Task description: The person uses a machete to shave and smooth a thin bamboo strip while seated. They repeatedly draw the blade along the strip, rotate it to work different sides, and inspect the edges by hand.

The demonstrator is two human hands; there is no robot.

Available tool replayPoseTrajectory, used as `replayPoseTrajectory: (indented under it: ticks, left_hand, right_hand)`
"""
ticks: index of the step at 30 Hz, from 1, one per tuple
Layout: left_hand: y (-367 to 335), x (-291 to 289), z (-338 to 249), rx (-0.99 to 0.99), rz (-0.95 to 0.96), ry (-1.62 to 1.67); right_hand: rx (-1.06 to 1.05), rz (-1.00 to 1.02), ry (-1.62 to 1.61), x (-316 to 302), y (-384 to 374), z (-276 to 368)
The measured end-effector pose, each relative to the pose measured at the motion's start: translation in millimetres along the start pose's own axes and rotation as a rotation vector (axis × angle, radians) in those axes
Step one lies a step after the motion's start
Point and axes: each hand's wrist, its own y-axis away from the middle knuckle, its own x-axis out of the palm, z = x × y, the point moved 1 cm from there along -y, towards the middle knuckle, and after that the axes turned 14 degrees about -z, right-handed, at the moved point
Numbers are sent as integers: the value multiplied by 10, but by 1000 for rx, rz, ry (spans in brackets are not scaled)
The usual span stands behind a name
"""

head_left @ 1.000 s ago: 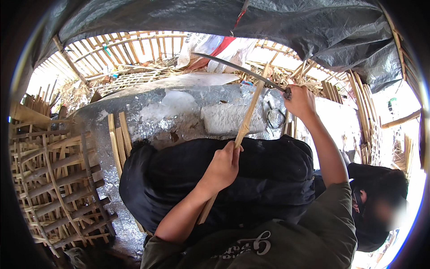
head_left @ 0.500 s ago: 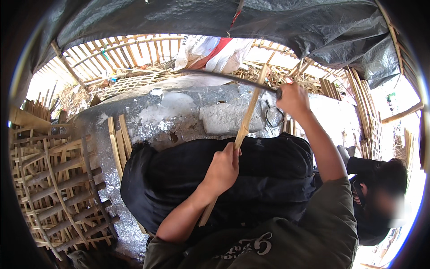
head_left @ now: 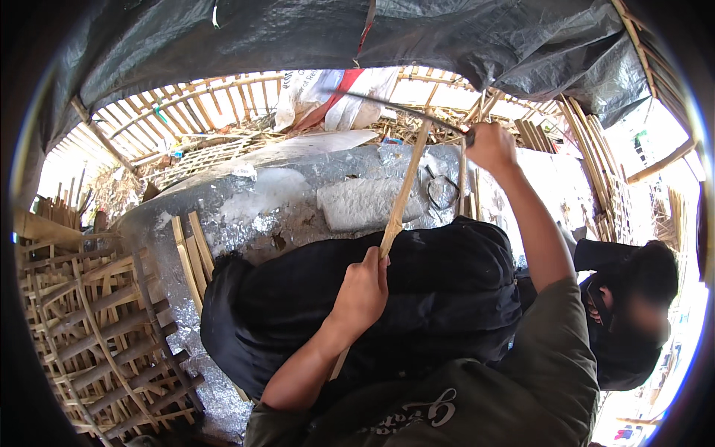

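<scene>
One bamboo strip (head_left: 402, 195) stood gripped in the closed left hand (head_left: 363, 293) over the dark-clothed lap, one curved blade (head_left: 395, 108) clenched in the raised right hand (head_left: 490, 145) at its top; judged risk: blade slipping down toward left fingers; three loose slats (head_left: 190, 253) alongside.

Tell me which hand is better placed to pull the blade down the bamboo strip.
Right. The right hand grips the blade at the strip's top; the left hand only steadies it lower down.
</scene>
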Motion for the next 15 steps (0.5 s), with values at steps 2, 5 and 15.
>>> replayPoseTrajectory:
  ticks: [2, 5, 15]
  left_hand:
    - [20, 59, 43, 41, -20, -36]
    - [-24, -6, 34, 15, -51, -54]
    - [-120, -120, -61, 22, -77, -33]
  right_hand:
    - [25, -21, 34, -111, -67, -96]
    - [-57, 80, -68, -233, 127, 217]
    - [131, 19, 182, 240, -324, -677]
